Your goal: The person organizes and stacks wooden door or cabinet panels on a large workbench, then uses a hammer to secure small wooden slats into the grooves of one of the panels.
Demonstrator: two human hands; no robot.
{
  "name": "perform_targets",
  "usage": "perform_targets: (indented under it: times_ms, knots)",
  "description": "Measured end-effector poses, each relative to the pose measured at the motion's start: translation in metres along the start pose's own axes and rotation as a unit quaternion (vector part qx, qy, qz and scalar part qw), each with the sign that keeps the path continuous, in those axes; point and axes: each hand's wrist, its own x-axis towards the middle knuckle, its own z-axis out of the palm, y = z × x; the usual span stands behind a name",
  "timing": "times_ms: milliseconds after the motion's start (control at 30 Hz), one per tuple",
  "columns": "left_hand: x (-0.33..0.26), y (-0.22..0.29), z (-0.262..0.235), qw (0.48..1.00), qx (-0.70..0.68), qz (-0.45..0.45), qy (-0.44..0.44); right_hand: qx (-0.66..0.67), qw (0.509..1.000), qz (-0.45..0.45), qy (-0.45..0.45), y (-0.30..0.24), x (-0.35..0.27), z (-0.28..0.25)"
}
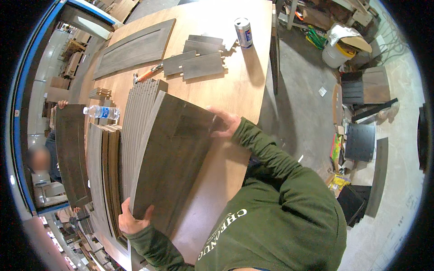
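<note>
Panel (174, 144), gray-brown, is held tilted above the counter (235, 92), just right of the stack (139, 106) of gray boards; whether the two touch cannot be told. Beyond the stack and to its right, a silver and blue can (243, 34) stands upright, its contents hidden. Left of the stack, a clear bottle (100, 112) with a blue label lies on its side, cap pointing left; how much liquid is in it cannot be told. Well apart to the right of the stack, on the floor (294, 95), a white bucket (333, 56) is heaped with something white and crumpled and a brown sheet.

By the near end of the stack, the left hand (134, 219) pinches the panel's near corner, thumb on the broad face, fingers around the edge; its forearm rises from below. Right of the stack, the right hand (227, 123) grips the panel's far right corner between thumb and fingers, that arm bent and reaching out from the body. Both sleeves are green.

Just beyond the stack lies a hammer (150, 72), and to its left a co-worker (53, 156) holds a dark door (71, 153) upright.
</note>
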Motion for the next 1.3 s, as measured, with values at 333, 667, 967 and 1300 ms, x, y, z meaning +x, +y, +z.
perform_targets:
  times_ms: [333, 667, 967, 1300]
  knots:
    - [0.010, 0.022, -0.002, 0.993, -0.102, 0.053, 0.029, -0.033, 0.999, 0.015, 0.011, -0.005, -0.003, 0.005]
    - [0.008, 0.026, 0.020, 0.998, 0.033, -0.047, 0.031, 0.005, 0.999, 0.036, 0.006, -0.001, -0.001, 0.006]
    - [0.008, 0.041, -0.061, 0.988, -0.144, -0.045, -0.039, 0.001, 0.997, 0.053, -0.052, -0.081, 0.026, -0.020]
    - [0.040, 0.068, 0.012, 0.999, -0.033, -0.023, -0.025, -0.224, 0.964, 0.133, -0.049, -0.034, -0.039, 0.022]
